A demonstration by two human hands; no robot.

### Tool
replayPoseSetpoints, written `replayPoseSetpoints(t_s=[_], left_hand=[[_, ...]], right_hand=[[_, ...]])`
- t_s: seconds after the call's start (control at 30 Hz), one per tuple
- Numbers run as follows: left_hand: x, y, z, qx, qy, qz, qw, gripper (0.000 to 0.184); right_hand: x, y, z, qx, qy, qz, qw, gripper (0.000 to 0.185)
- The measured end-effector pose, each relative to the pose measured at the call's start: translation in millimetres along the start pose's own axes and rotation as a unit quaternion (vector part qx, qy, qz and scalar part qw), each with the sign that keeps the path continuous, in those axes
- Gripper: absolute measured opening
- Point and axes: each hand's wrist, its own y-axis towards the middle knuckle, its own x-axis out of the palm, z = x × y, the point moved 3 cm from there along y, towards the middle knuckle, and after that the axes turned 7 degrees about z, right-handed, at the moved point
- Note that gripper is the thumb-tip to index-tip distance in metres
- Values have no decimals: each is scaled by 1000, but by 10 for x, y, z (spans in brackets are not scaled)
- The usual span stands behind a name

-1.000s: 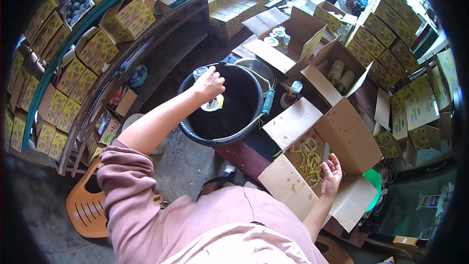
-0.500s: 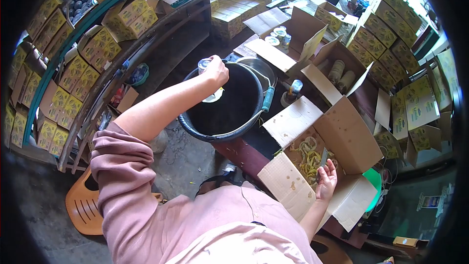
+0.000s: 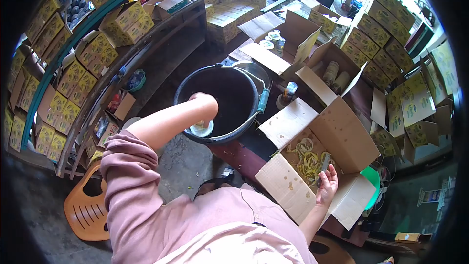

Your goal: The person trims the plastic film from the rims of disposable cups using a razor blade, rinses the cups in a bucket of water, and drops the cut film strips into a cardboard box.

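My left hand is closed and reaches over the near left part of a black bucket. Its fingers are mostly hidden behind the wrist. A clear plastic cup with a pale end shows just below that hand, partly covered by it, inside the bucket rim. My right hand is closed round a flat grey cutter, which points upward. It hovers over the near right side of an open cardboard box. Curled yellow strips lie in that box.
A jar with a blue top stands right of the bucket. Behind it are open cartons with lidded cups and cup stacks. Yellow cartons fill the left shelf. An orange chair is at the lower left.
My left hand has come down and nearer to me, from the bucket's far left rim into its near left part, with the cup. My right hand has barely moved.
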Motion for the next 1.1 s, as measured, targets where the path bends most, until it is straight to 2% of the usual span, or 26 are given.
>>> replayPoseSetpoints(t_s=[0.03,0.07,0.17,0.2,0.23,0.3,0.37,0.43,0.47,0.53,0.63,0.73,0.83,0.87,0.97,1.1], left_hand=[[54,-19,28,21,2,-65,998,44],[24,-17,19,19,5,-71,997,44],[-99,-134,-51,-20,-100,94,990,49],[-79,-169,-15,14,-40,55,998,50],[107,-10,-4,101,-49,-59,992,57],[169,88,-46,58,-51,-30,997,56],[-47,-159,-70,-14,-89,112,990,58],[6,-100,-13,90,-29,-62,994,55],[52,-23,-9,41,2,-70,997,57],[-34,-131,47,51,10,-43,998,57],[-61,-195,78,52,25,-34,998,58],[-37,-220,64,44,10,-19,999,58],[-34,-258,7,42,-22,5,999,58],[-31,-272,-10,51,-34,6,998,58],[-22,-311,-111,47,-112,-11,993,59],[-15,-341,-220,44,-141,-14,989,58]], right_hand=[[0,-6,-2,0,3,-3,1000,44],[-4,-12,2,0,5,-6,1000,44],[21,-26,25,12,8,-9,1000,47],[25,-38,32,18,8,-5,1000,49],[72,-43,32,29,-23,0,999,57],[247,-82,-47,65,-36,-80,994,71],[395,-48,-3,124,-62,-170,976,83],[518,39,206,216,-50,-263,939,92],[620,63,271,245,-81,-264,929,93],[841,51,356,290,-173,-273,901,96],[970,127,518,263,-276,-326,865,106],[1124,137,463,246,-326,-361,838,98],[1161,222,555,187,-368,-383,826,100],[1143,229,548,204,-340,-374,838,99],[1213,125,262,238,-146,-375,884,98],[1127,86,116,210,-136,-367,896,98]])
